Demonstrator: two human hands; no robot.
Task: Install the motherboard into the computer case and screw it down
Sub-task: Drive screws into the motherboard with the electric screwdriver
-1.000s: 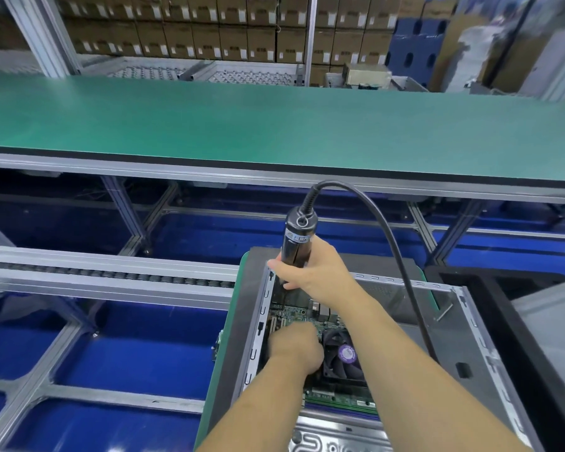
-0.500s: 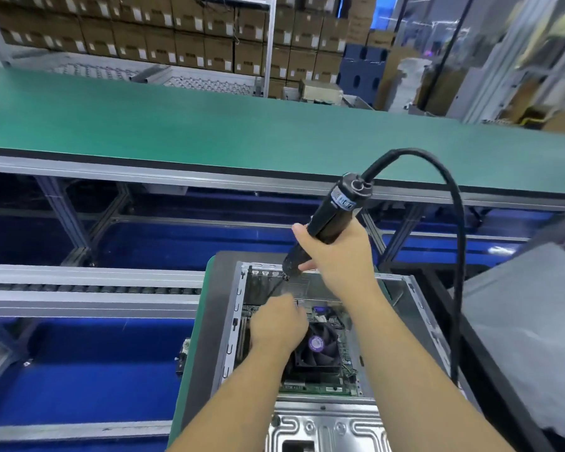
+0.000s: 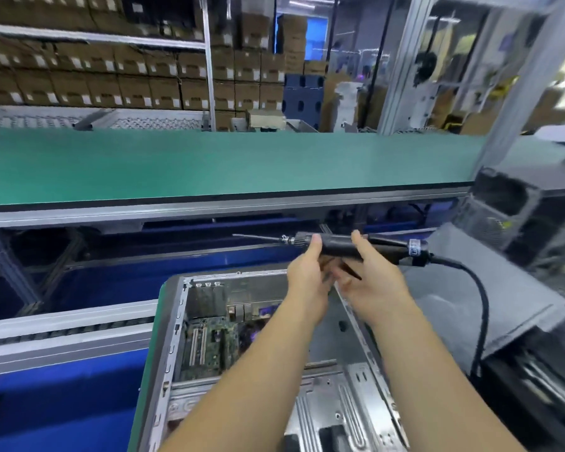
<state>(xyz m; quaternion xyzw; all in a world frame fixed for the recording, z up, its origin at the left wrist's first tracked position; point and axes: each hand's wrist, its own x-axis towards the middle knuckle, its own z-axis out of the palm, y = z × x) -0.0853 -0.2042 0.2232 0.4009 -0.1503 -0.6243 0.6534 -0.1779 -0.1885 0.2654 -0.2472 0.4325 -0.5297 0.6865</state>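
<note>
The open metal computer case (image 3: pixel 177 334) lies flat in front of me, and the green motherboard (image 3: pixel 206 340) sits inside it, partly hidden by my left forearm. Above the case's far right corner both hands hold a black electric screwdriver (image 3: pixel 340 245) level, its bit pointing left. My left hand (image 3: pixel 307 275) grips the front of the barrel near the chuck. Further back on the body, my right hand (image 3: pixel 369 282) curls around it from below. A black cable (image 3: pixel 480 308) runs off the tool's rear, down to the right.
A long green conveyor belt (image 3: pixel 209 164) crosses beyond the case, with a roller rail (image 3: pixel 62 334) at left. Black cases (image 3: pixel 529 210) and a grey sheet (image 3: pixel 490 288) crowd the right side. Shelves of cardboard boxes (image 3: pixel 95 76) fill the background.
Both hands have come up out of the case. The screwdriver swung from upright over the motherboard to level, and my left hand left the board and took hold of the tool. The view panned right.
</note>
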